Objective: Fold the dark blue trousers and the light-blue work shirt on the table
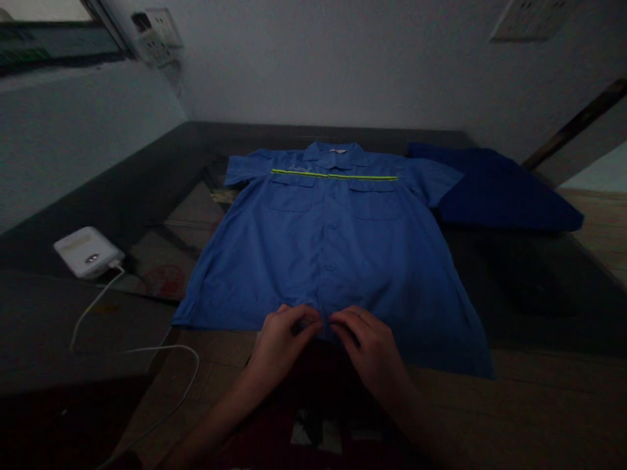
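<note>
A blue short-sleeved work shirt (333, 241) with a yellow-green chest stripe lies flat and face up on a dark glass table (529, 287), collar away from me. My left hand (284, 339) and my right hand (365, 339) meet at the middle of the shirt's bottom hem. Both have their fingers curled and pinched on the fabric at the button placket. The lowest part of the placket is hidden under my fingers.
A darker blue folded cloth (494, 189) lies at the back right, touching the shirt's sleeve. A white box-shaped device (87, 252) with a white cable (161, 352) sits at the left. Walls close in at the back and left; wooden floor shows at the right.
</note>
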Tool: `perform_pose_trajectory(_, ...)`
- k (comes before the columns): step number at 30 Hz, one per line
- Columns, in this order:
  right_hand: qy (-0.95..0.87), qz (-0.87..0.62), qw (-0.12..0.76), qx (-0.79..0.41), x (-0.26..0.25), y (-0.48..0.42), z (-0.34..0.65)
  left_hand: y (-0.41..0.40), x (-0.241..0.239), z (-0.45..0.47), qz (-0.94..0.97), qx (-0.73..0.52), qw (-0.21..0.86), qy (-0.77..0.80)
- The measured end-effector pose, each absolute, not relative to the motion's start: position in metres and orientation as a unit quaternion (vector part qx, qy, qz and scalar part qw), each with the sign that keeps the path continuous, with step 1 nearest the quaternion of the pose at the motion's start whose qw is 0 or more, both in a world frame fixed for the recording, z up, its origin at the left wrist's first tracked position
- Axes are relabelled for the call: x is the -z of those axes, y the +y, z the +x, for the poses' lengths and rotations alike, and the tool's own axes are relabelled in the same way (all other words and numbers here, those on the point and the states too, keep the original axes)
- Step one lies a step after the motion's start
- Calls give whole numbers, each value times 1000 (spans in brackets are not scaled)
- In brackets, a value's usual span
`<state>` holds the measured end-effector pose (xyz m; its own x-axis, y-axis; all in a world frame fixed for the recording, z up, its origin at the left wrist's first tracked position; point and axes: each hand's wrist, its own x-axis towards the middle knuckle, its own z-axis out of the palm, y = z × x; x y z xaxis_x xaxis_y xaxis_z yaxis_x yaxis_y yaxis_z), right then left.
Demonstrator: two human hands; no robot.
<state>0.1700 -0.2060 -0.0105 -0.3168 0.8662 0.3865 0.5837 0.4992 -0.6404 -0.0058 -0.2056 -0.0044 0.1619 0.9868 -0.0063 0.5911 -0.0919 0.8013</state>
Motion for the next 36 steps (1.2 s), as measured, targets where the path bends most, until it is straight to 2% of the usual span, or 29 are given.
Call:
perform_pose_trajectory(8,-801,-452,372,-128,19,-212,165,-201,-3,-2,641,-296,404,581)
perform_pose_trajectory(15,-800,-439,391,-122,19,-214,163,-205,2,-1,614,-305,434,584)
perform_pose_trajectory(23,-787,-454,383,-170,17,-212,164,-206,9,0,634,-309,387,594)
perform_pose_trajectory(36,-800,-444,369,-161,13,-205,163,-210,4,-4,668,-265,371,587)
